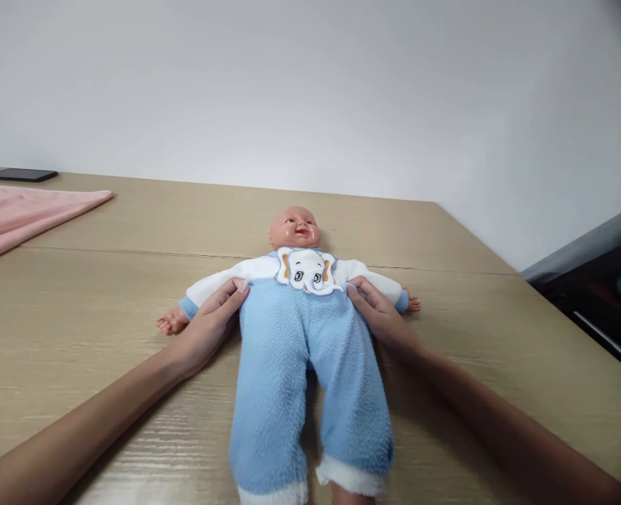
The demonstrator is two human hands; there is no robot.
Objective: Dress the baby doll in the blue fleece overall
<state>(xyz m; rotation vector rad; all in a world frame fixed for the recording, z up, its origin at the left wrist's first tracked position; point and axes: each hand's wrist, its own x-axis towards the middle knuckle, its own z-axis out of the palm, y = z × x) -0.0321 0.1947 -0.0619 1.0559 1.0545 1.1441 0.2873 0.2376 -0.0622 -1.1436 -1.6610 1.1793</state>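
A baby doll (294, 228) lies on its back on the wooden table, its head away from me and its arms spread. It wears a fleece romper (276, 365) with blue legs, white sleeves and white cuffs. An elephant-face patch (309, 270) covers the chest. At the doll's left-of-view side, my left hand (219, 312) pinches the romper's edge below the sleeve between thumb and fingers. My right hand (376, 308) grips the fabric at the opposite side in the same way. The doll's feet are cut off or hidden at the bottom of the view.
A pink cloth (26, 214) lies at the table's left, with a dark phone-like device (21, 174) behind it. A pale wall (300, 98) rises beyond the table (105, 322). Past the right edge stands a dark object (599, 301), partly cut off.
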